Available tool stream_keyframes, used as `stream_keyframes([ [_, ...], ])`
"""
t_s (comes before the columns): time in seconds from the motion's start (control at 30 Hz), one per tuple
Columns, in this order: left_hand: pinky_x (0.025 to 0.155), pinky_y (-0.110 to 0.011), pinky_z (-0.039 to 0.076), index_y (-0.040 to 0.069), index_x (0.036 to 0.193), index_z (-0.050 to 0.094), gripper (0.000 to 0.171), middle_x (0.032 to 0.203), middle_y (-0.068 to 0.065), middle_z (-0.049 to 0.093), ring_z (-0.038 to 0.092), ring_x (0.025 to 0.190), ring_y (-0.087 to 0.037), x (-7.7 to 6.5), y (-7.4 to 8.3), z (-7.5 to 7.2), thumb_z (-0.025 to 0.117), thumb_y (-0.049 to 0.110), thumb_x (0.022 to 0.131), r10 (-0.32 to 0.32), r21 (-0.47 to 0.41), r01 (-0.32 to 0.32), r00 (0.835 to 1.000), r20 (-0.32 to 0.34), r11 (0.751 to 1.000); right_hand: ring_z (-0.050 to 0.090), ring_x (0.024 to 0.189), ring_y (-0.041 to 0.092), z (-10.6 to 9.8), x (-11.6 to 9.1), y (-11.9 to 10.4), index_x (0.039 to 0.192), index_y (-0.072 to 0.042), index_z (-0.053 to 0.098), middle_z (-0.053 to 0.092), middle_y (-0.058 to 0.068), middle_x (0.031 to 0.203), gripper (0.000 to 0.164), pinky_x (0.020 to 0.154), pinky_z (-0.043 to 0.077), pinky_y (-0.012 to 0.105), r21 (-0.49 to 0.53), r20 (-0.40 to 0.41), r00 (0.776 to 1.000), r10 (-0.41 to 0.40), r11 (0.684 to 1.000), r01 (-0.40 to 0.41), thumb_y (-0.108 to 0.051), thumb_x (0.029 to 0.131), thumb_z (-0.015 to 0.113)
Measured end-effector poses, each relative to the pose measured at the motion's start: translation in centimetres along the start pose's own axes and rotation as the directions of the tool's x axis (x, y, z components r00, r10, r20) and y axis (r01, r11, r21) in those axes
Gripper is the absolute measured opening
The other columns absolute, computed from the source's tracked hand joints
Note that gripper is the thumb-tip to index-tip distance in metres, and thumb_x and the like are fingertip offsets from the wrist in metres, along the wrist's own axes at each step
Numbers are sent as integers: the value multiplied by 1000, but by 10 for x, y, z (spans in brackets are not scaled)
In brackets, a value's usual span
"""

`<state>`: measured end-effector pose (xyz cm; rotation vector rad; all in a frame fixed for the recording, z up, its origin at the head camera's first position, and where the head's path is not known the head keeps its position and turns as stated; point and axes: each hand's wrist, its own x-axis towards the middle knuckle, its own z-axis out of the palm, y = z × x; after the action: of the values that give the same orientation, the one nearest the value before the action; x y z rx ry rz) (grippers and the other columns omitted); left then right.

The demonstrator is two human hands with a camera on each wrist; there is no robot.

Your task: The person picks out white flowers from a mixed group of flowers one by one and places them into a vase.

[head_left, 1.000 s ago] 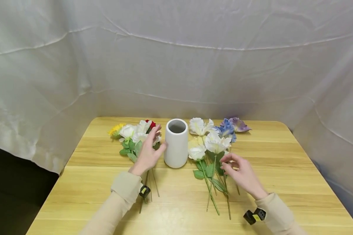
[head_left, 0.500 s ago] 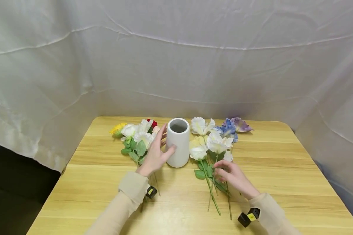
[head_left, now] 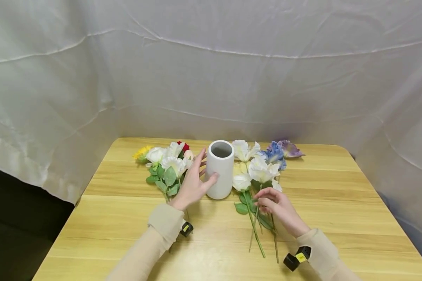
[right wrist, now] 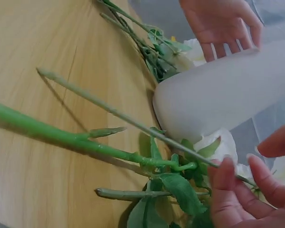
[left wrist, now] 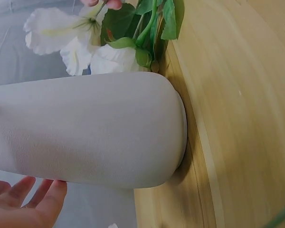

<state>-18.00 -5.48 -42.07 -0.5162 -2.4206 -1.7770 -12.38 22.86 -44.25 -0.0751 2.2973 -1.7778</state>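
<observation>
A tall white vase point(head_left: 219, 175) stands upright on the wooden table. My left hand point(head_left: 193, 185) touches its left side, thumb across the front and fingers extended along the side; the left wrist view shows the fingertips point(left wrist: 59, 187) right at its wall. My right hand point(head_left: 279, 207) is over the right-hand flowers, holding the thin stem point(right wrist: 118, 114) of a white flower point(head_left: 261, 169) at its fingers. The stem's lower end reaches down to the tabletop. Beside it lie a white rose point(head_left: 242, 181) and a thicker green stem point(right wrist: 61, 135).
Blue point(head_left: 276, 151) and purple flowers point(head_left: 291, 149) lie at the back right. Left of the vase is another bunch with a yellow flower point(head_left: 141, 153), white flowers point(head_left: 174, 164) and a red flower point(head_left: 184, 146). A pale curtain point(head_left: 211, 86) hangs behind the table point(head_left: 119, 222).
My left hand has moved right onto the vase, and the vase has shifted slightly right. My right hand has moved left to the white flower's stem.
</observation>
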Motion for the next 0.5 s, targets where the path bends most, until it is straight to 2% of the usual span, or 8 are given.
stream_keyframes([
  [0.17,117,-51,43,8,160,20,85,161,-13,35,45,142,-37,0,-3,6,71,20,93,-8,-5,8,1000,-10,1000,70,94,9,2,0,-2,121,10,52,66,22,117,25,82,60,23,19,-96,995,-29,999,31,-5,102,54],
  [0.27,119,-53,39,9,160,21,85,162,-12,36,44,144,-36,-3,-7,6,71,22,93,4,7,-4,1000,-20,1000,71,92,8,3,2,-3,121,9,51,69,15,111,26,79,60,21,38,-147,989,-34,998,40,-6,101,56],
  [0.5,121,-58,35,8,160,20,86,162,-12,35,41,145,-37,-7,-10,5,71,22,92,31,20,-31,1000,-3,999,73,90,10,1,7,-5,114,6,52,74,-2,99,24,77,60,19,110,-194,981,-31,993,53,-7,98,63],
])
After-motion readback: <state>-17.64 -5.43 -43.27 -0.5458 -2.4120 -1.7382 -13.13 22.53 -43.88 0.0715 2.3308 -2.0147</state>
